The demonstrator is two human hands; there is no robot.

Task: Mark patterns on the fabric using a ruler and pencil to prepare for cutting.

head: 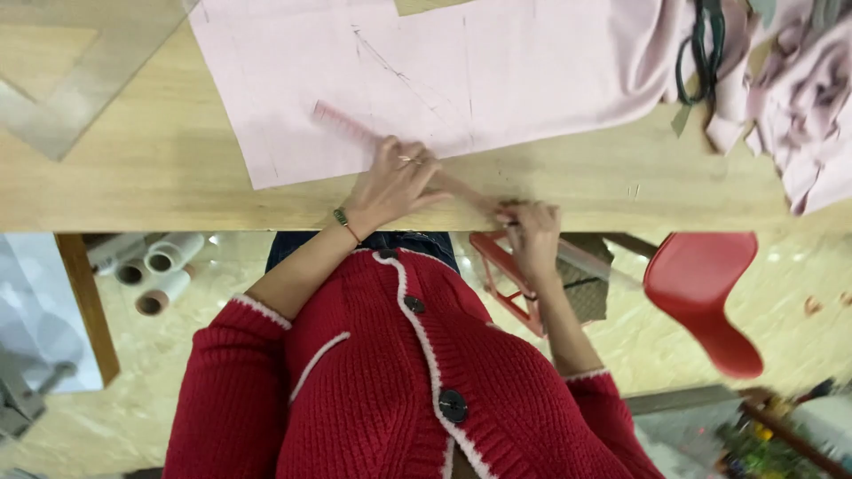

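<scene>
Grip of the left hand point(395, 180) is spread flat on the pink ruler point(355, 131); the right hand point(531, 227) is pinched on the ruler's end.

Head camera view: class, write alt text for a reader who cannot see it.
A person in a red knitted cardigan presses the left hand on a pink ruler lying across pale pink fabric on a wooden table, while the right hand rests at the table edge.
</scene>
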